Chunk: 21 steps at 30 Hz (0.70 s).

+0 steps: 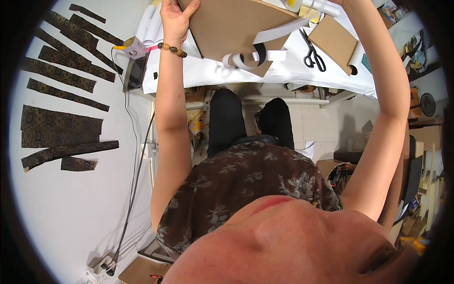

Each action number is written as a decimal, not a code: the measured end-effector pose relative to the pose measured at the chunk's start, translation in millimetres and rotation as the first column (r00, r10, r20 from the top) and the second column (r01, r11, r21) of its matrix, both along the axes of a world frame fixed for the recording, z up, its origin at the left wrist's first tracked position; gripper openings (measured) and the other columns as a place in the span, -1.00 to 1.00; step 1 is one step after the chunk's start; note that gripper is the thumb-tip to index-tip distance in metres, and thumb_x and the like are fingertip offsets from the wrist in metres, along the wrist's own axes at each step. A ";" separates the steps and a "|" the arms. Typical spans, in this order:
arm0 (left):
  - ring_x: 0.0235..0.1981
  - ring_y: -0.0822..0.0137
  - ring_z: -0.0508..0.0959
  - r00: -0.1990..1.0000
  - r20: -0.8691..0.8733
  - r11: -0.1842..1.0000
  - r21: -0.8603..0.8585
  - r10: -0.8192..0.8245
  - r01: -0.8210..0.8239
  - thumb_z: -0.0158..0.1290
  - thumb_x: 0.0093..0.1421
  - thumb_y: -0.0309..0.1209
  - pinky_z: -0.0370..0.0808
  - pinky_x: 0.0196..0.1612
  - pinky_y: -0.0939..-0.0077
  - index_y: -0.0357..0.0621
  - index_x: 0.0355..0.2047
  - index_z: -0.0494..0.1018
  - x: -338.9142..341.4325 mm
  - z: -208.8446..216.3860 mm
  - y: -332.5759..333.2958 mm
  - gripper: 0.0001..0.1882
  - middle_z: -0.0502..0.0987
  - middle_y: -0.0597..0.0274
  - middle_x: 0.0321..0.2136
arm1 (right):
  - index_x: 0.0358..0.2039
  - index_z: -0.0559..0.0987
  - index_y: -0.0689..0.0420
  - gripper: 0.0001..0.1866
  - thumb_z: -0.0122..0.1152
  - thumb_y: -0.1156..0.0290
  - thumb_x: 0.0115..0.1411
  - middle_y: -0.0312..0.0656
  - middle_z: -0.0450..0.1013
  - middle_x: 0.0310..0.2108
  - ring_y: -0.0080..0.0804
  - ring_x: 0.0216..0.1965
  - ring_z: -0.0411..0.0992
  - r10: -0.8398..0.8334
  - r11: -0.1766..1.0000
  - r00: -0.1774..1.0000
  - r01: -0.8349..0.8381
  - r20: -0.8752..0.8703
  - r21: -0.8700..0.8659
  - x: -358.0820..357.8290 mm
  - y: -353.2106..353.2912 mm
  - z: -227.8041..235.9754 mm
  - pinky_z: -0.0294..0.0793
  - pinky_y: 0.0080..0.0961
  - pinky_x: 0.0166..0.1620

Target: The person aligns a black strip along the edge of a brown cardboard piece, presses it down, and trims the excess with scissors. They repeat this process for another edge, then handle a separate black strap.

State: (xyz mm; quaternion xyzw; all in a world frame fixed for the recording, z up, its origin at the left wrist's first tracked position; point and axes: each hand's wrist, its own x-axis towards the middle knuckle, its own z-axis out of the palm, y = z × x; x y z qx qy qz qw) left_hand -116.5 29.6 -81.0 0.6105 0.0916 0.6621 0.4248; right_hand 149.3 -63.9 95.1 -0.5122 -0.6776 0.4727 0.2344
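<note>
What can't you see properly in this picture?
All in the head view:
- Bare right hand: nearly all cut off by the top edge, so I can't tell what it holds.
- Bare left hand: some fingers run past the top edge.
- Flat brown board: partly cut off by that edge.
- Small black patch on the white table covering: too small to identify.

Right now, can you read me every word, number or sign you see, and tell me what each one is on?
No words or numbers can be read.
Small white-and-pink container: marks too small and blurred.
Whitish object with a yellow label: too small, cut off by the picture's edge.
</note>
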 end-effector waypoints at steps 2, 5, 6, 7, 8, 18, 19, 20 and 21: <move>0.10 0.25 0.40 0.999 -0.020 0.998 0.062 0.028 -0.026 0.14 0.04 -0.71 0.37 0.19 0.38 -0.18 0.25 0.16 -0.5 -2.6 4.8 -0.26 0.32 0.08 0.13 | -0.38 0.56 0.18 -0.76 0.06 0.30 0.33 -0.47 0.21 -0.78 -0.72 -0.78 0.04 -0.079 0.996 0.997 0.078 -0.009 -0.040 4.3 -9.0 -1.2 -0.01 -0.68 -0.67; 0.13 0.26 0.38 0.999 0.035 0.999 0.009 0.041 -0.041 0.13 0.03 -0.72 0.33 0.21 0.37 -0.18 0.24 0.19 0.0 -3.5 4.0 -0.27 0.31 0.10 0.15 | -0.38 0.56 0.17 -0.76 0.06 0.29 0.33 -0.46 0.21 -0.79 -0.73 -0.81 0.04 -0.179 0.982 0.983 0.177 -0.027 -0.071 19.2 -24.7 -1.3 -0.03 -0.68 -0.70; 0.12 0.26 0.38 0.999 0.054 0.998 -0.057 -0.004 0.007 0.12 0.04 -0.72 0.32 0.22 0.37 -0.18 0.24 0.18 -0.6 -3.2 -2.9 -0.27 0.32 0.10 0.14 | -0.38 0.56 0.17 -0.76 0.06 0.29 0.33 -0.46 0.21 -0.80 -0.73 -0.82 0.04 -0.219 0.971 0.975 0.214 -0.035 -0.104 27.0 -31.8 -0.2 -0.02 -0.67 -0.70; 0.12 0.26 0.38 0.999 0.042 0.996 -0.088 0.021 -0.017 0.12 0.04 -0.72 0.33 0.21 0.38 -0.18 0.24 0.19 -6.8 -7.7 -1.8 -0.28 0.33 0.11 0.12 | -0.39 0.55 0.16 -0.76 0.07 0.28 0.33 -0.45 0.22 -0.80 -0.73 -0.82 0.04 -0.241 0.963 0.969 0.231 -0.060 -0.141 35.7 -33.2 -4.5 -0.02 -0.67 -0.71; 0.11 0.26 0.38 0.999 0.016 0.997 -0.065 0.045 -0.044 0.13 0.05 -0.71 0.34 0.20 0.38 -0.17 0.25 0.16 -12.0 -10.0 -1.0 -0.26 0.34 0.12 0.11 | -0.41 0.55 0.16 -0.74 0.07 0.27 0.33 -0.43 0.23 -0.81 -0.73 -0.83 0.06 -0.175 0.973 0.980 0.158 -0.094 -0.167 46.1 -32.0 -14.3 0.02 -0.67 -0.71; 0.05 0.23 0.43 0.999 0.032 0.999 -0.031 0.007 -0.006 0.18 0.09 -0.72 0.38 0.17 0.32 -0.16 0.23 0.19 -14.5 -21.9 18.5 -0.30 0.41 -0.01 0.05 | -0.42 0.61 0.19 -0.77 0.18 0.28 0.25 -0.34 0.40 -0.70 -0.67 -0.73 0.26 -0.265 0.963 0.954 0.256 -0.139 -0.080 82.9 -63.3 -51.8 0.13 -0.70 -0.66; 0.05 0.24 0.43 1.000 0.031 1.000 -0.029 0.000 0.000 0.17 0.10 -0.72 0.38 0.16 0.32 -0.16 0.23 0.19 -14.5 -21.4 19.1 -0.30 0.41 0.00 0.05 | -0.39 0.62 0.21 -0.78 0.20 0.31 0.23 -0.33 0.43 -0.67 -0.66 -0.71 0.29 -0.241 0.970 0.953 0.234 -0.184 -0.062 86.3 -64.7 -55.0 0.17 -0.70 -0.64; 0.05 0.24 0.43 0.999 0.032 1.000 -0.028 -0.007 0.008 0.17 0.10 -0.72 0.38 0.16 0.33 -0.16 0.23 0.19 -14.8 -22.0 19.6 -0.30 0.41 0.00 0.05 | -0.38 0.62 0.22 -0.79 0.21 0.32 0.23 -0.33 0.45 -0.65 -0.65 -0.70 0.30 -0.274 0.962 0.943 0.268 -0.190 -0.054 89.2 -66.1 -59.1 0.19 -0.70 -0.63; 0.05 0.24 0.43 0.999 0.033 1.000 -0.028 -0.014 0.015 0.17 0.10 -0.73 0.38 0.16 0.33 -0.16 0.23 0.19 -14.3 -22.5 19.6 -0.30 0.41 0.00 0.05 | -0.37 0.63 0.23 -0.79 0.21 0.33 0.22 -0.32 0.46 -0.63 -0.64 -0.69 0.32 -0.306 0.952 0.932 0.303 -0.196 -0.047 91.9 -67.3 -63.3 0.22 -0.70 -0.62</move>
